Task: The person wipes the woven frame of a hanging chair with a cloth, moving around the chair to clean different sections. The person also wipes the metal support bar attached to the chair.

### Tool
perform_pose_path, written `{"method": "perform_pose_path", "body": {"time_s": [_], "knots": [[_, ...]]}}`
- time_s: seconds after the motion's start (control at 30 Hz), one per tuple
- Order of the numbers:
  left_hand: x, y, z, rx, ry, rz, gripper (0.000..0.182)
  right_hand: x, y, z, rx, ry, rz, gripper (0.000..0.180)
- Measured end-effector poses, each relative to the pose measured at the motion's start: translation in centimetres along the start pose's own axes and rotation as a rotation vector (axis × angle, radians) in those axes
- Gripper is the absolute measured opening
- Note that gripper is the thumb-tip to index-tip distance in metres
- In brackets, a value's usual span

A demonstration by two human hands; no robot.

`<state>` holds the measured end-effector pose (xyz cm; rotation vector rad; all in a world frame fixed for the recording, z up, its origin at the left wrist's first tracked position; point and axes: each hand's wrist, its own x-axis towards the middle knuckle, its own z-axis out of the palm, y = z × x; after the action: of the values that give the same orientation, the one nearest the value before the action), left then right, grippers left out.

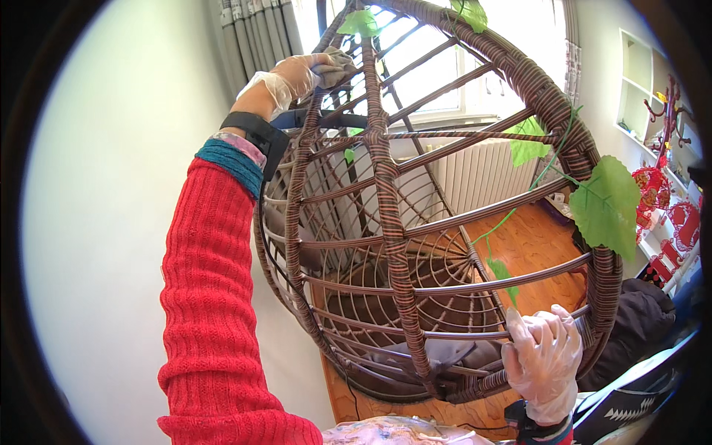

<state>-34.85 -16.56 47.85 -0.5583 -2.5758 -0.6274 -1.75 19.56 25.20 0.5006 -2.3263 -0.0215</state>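
A brown woven wicker egg chair (384, 183) fills the middle, its curved frame crossed by rungs. My left hand (300, 75), in a clear plastic glove, grips a crumpled grey cloth (336, 68) against the upper left part of the frame. At the lower right, my right hand (545, 356), also gloved, has its fingers bent over a low rung near the chair's thick rim. Artificial green leaves (605, 200) on a thin vine hang along the rim. Dark cushions (445, 356) lie low behind the bars.
A white wall (111, 222) stands at the left, with a grey curtain (258, 41) beside the bright window. Behind the chair is a white radiator (484, 172) above the wooden floor (528, 245). White shelves, red decorations (683, 225) and dark fabric (634, 328) occupy the right side.
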Motion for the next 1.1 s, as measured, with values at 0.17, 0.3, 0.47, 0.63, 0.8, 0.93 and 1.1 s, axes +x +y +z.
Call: {"method": "perform_pose_path", "body": {"time_s": [0.17, 0.3, 0.47, 0.63, 0.8, 0.93, 1.1], "knots": [[-1.0, -0.9, 0.2, 0.104, -0.027, -0.044, 0.036, -0.1, 0.3, 0.1, -0.038, 0.017, -0.03, 0.043], [-2.5, -1.4, 0.2, 0.075, -0.074, -0.025, 0.052, -0.2, 0.3, 0.2, -0.018, 0.028, -0.027, 0.043], [-4.9, -1.2, 0.2, 0.189, -0.123, 0.026, 0.043, -0.2, 0.2, 0.2, 0.008, 0.03, -0.008, 0.044], [-6.6, -0.5, 0.9, 0.218, -0.071, 0.042, 0.033, -0.2, 0.2, 0.2, 0.036, 0.038, -0.014, 0.045], [-8.0, 0.5, 1.5, 0.351, -0.034, -0.018, 0.04, -0.3, 0.4, 0.5, 0.037, 0.048, -0.021, 0.046], [-9.8, 0.7, 1.7, 0.399, 0.001, -0.037, 0.04, -0.4, 0.6, 0.6, 0.032, 0.049, -0.032, 0.047], [-11.0, -0.4, 1.8, 0.311, 0.059, 0.033, 0.038, -0.3, 0.7, 0.7, 0.04, 0.053, -0.045, 0.048]]}}
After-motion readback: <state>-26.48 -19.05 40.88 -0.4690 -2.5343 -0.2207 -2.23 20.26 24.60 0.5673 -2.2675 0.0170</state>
